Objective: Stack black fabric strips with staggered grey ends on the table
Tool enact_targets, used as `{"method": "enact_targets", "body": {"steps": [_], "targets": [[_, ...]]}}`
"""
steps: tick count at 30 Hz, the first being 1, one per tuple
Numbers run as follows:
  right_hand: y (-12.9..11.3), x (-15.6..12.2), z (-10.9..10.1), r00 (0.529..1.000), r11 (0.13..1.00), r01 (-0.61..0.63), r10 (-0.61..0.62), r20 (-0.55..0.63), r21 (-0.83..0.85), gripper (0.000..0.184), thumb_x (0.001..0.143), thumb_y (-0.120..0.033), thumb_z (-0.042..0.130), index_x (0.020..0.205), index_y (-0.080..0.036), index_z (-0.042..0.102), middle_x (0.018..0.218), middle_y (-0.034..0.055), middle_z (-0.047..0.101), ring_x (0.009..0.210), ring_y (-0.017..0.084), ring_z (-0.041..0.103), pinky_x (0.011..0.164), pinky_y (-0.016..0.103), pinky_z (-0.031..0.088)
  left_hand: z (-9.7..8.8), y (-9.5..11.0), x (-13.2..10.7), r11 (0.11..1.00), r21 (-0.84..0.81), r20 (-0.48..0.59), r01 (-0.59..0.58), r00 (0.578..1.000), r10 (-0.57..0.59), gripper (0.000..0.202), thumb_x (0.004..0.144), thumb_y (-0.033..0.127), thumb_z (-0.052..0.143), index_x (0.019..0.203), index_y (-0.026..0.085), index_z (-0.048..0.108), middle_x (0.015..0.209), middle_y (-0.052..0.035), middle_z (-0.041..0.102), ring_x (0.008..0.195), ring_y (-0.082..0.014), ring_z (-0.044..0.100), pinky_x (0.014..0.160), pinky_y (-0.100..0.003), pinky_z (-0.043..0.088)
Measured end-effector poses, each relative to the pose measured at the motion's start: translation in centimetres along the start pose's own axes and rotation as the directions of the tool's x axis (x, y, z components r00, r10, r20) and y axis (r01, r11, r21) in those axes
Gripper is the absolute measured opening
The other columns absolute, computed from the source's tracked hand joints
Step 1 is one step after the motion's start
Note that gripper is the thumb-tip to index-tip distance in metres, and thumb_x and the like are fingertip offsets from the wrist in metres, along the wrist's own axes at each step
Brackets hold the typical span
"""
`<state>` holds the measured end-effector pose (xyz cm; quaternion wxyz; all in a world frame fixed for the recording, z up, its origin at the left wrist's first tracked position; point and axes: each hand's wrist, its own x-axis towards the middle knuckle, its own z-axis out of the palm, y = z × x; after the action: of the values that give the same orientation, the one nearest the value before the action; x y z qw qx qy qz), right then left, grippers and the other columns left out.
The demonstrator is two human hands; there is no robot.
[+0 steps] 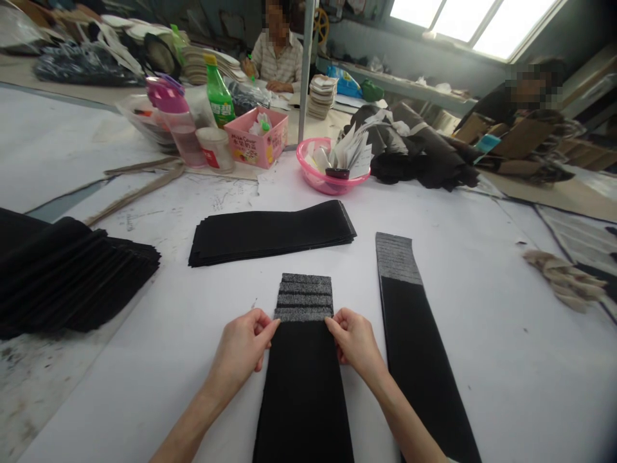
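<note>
In the head view, a white table (193, 360) was marked by dark scribbles and specks. Near its front, grey-banded black cloth (306, 392) was pinched at its left edge by the left hand (245, 341) and at its right edge by the right hand (359, 341), the fingers of both drawn narrow upon it. It was flanked by a grey-ended strip (424, 354). Farther back, papers were held in a pink basin (332, 184). The room was lit by a window (448, 19); a person (279, 61) was seen beside a pole (305, 77).
</note>
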<state>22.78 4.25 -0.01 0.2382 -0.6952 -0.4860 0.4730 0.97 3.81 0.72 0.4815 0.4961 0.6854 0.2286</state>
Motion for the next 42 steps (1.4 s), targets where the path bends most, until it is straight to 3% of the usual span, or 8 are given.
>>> {"method": "enact_targets", "body": {"steps": [26,35,39,42], "targets": [[0.1,0.0,-0.1,1.000,0.998,-0.030,0.030,-0.007,0.050,0.019,0.080,-0.031,0.052,0.065,-0.021,0.046,0.042,-0.0072,0.050,0.029,0.012,0.051,0.023,0.016,0.033,0.2,-0.4,0.2,0.997,0.069,-0.001,-0.019,1.000,0.019,0.038,0.080,0.055,0.052,0.069,0.019,0.052,0.050,0.0054,0.059,0.029,-0.0103,0.049,0.034,-0.019,0.032],[0.4,0.0,0.0,0.998,0.992,0.011,-0.018,-0.053,-0.127,0.019,0.085,-0.032,0.053,0.071,-0.021,0.046,0.046,-0.0078,0.053,0.031,0.011,0.053,0.031,0.016,0.033,0.3,-0.3,0.0,0.993,0.106,-0.002,-0.042,0.999,0.043,0.033,0.084,0.051,0.049,0.072,0.021,0.048,0.052,0.0071,0.057,0.031,-0.0109,0.049,0.035,-0.020,0.031],[0.1,-0.2,-0.2,0.995,0.963,0.017,-0.043,-0.090,-0.270,0.021,0.088,-0.033,0.054,0.072,-0.021,0.048,0.046,-0.0079,0.056,0.034,0.009,0.053,0.041,0.017,0.033,0.4,0.1,-0.6,0.924,0.355,-0.101,-0.142,0.977,0.189,0.021,0.088,0.042,0.048,0.083,0.022,0.049,0.057,0.0073,0.057,0.041,-0.0115,0.052,0.045,-0.022,0.034],[-0.2,-0.5,-0.5,0.993,0.937,0.005,-0.045,-0.106,-0.349,0.021,0.088,-0.035,0.054,0.072,-0.022,0.050,0.047,-0.0082,0.058,0.038,0.009,0.054,0.045,0.019,0.031,0.7,0.4,-1.1,0.729,0.627,-0.144,-0.274,0.879,0.454,0.009,0.091,0.029,0.047,0.093,0.022,0.053,0.081,0.0011,0.062,0.068,-0.0152,0.059,0.058,-0.025,0.039]]}}
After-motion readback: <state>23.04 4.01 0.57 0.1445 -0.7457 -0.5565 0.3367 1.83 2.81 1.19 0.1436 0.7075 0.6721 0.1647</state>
